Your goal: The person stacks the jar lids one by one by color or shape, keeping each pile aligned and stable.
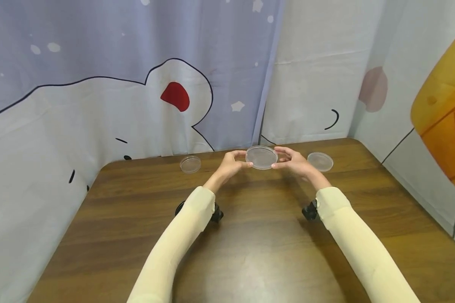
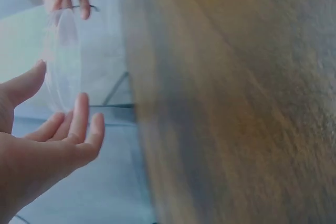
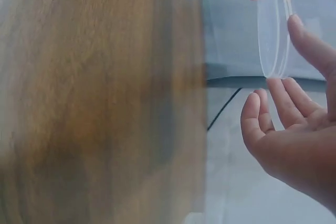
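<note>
Both hands hold a clear round petri dish (image 1: 261,158) between them, raised above the far part of the table. My left hand (image 1: 230,165) pinches its left edge between thumb and fingers. On the opposite edge, my right hand (image 1: 293,162) grips it the same way. In the left wrist view the dish (image 2: 66,59) appears nearly edge-on, its rim by the left fingertips (image 2: 81,100). The right wrist view shows two close, parallel rims on the dish (image 3: 274,30), with the right thumb (image 3: 304,38) at one side and fingers below.
A smaller clear dish (image 1: 190,164) lies on the brown wooden table (image 1: 250,252) to the left of the hands. Another clear round dish (image 1: 320,161) lies to the right, close to the right hand. A printed curtain (image 1: 227,84) hangs behind the table's far edge.
</note>
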Available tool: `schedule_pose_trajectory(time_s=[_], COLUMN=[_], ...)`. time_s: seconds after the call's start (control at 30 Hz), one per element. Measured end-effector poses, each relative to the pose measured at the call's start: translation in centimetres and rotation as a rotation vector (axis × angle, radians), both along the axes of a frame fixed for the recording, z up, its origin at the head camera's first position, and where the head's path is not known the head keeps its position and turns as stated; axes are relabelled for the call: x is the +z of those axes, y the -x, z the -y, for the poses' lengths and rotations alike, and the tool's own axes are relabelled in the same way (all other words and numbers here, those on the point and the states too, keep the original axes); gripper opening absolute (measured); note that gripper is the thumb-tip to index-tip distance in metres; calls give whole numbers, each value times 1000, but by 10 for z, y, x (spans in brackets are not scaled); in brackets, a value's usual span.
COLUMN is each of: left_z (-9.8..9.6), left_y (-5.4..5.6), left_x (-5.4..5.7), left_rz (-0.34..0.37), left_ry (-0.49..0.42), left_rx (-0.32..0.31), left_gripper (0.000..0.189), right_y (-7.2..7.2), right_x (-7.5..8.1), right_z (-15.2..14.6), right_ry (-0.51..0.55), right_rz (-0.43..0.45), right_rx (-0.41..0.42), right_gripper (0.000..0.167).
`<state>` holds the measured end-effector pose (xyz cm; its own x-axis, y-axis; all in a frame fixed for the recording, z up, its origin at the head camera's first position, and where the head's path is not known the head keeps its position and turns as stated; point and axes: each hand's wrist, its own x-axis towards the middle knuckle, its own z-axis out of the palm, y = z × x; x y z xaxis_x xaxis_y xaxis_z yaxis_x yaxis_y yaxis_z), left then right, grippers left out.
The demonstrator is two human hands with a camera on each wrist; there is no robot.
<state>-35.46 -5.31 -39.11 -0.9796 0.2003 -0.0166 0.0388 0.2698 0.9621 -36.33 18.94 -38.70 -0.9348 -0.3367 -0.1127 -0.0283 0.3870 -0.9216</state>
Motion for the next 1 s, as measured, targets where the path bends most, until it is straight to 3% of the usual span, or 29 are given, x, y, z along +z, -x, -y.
schedule_pose_trajectory(time_s=[0.2, 0.4, 0.7, 1.0], left_z=[9, 25, 43, 45], left_y=[-17, -40, -81, -99], left_x=[18, 25, 17, 2], left_rz=[41, 34, 14, 24], left_ry=[-48, 14, 110, 150], left_rx=[-11, -45, -144, -183], left_gripper=[54, 54, 48, 48], right_y=[-12, -31, -62, -82], right_x=[16, 19, 9, -8], right_z=[3, 7, 11, 12], right_ry=[22, 16, -35, -52], right_rz=[-20, -27, -58, -37], right_rx=[21, 109, 206, 258], right_gripper=[75, 77, 80, 84])
